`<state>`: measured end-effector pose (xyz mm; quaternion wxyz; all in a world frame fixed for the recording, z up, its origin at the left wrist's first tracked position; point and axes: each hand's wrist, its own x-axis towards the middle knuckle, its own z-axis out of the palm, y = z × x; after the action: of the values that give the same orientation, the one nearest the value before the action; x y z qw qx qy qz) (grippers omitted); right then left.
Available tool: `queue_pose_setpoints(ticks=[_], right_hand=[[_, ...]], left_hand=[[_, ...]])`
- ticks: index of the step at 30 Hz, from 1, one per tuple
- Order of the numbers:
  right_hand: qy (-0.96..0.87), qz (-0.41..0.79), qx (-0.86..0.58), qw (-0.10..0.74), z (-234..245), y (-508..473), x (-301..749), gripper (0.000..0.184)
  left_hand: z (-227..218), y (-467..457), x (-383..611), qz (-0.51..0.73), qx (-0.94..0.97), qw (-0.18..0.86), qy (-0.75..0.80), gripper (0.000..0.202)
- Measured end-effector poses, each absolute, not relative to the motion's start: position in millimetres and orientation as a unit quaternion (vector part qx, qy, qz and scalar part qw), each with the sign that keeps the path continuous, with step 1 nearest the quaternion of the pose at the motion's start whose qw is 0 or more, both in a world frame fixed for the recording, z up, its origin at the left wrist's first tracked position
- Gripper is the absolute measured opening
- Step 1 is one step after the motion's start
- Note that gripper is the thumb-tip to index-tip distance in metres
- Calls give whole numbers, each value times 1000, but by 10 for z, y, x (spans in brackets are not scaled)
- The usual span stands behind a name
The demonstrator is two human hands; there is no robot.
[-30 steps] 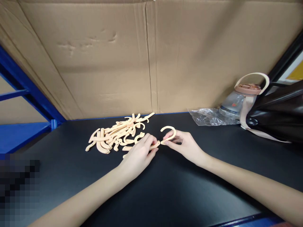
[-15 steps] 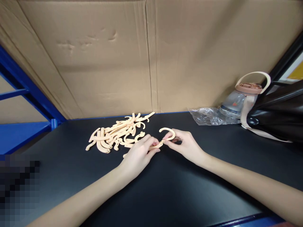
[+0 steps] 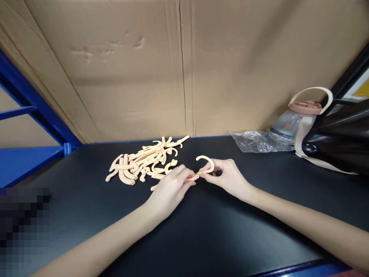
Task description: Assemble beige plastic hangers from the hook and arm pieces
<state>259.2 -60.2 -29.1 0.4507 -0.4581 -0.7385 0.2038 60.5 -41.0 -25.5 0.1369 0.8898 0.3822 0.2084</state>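
Observation:
My left hand (image 3: 170, 189) is closed on a pale cream plastic hanger arm (image 3: 195, 178). Its tip shows between thumb and fingers, while the palm covers most of its length. Between my right thumb and fingers is a curved hanger hook (image 3: 212, 164) of the same colour, its open curl pointing up and left. My right hand (image 3: 229, 179) pinches the hook near its base. Hook base and arm tip meet between the hands; whether they are joined I cannot tell. Beyond my left hand lies a heap of loose hanger parts (image 3: 148, 157), curved arms and hooks.
On the right, a clear bottle (image 3: 294, 123) with a pinkish lid and strap stands beside crumpled clear plastic film (image 3: 253, 141) and a black bag (image 3: 343, 134). A cardboard wall (image 3: 129, 77) backs the black table (image 3: 178, 242). Blue metal framing (image 3: 49, 119) rises at left.
Both hands keep their grip on the hook and the arm, almost unmoved. The whole view has shifted very slightly.

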Motion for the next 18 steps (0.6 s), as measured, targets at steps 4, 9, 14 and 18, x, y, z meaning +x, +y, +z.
queue_pose_setpoints(ticks=[4,9,14,18], right_hand=[[-747,197,-449,450,-291,-606,2577,3],[-750,207,-446,442,-277,-620,2564,5],[-757,240,-432,428,-245,-609,2592,4],[-743,296,-426,423,-233,-596,2611,10]], left_hand=[[-248,-415,608,208,893,131,378,12],[-250,-407,608,219,892,136,373,12],[-252,-389,611,232,886,142,374,8],[-233,-381,618,245,887,141,366,5]])
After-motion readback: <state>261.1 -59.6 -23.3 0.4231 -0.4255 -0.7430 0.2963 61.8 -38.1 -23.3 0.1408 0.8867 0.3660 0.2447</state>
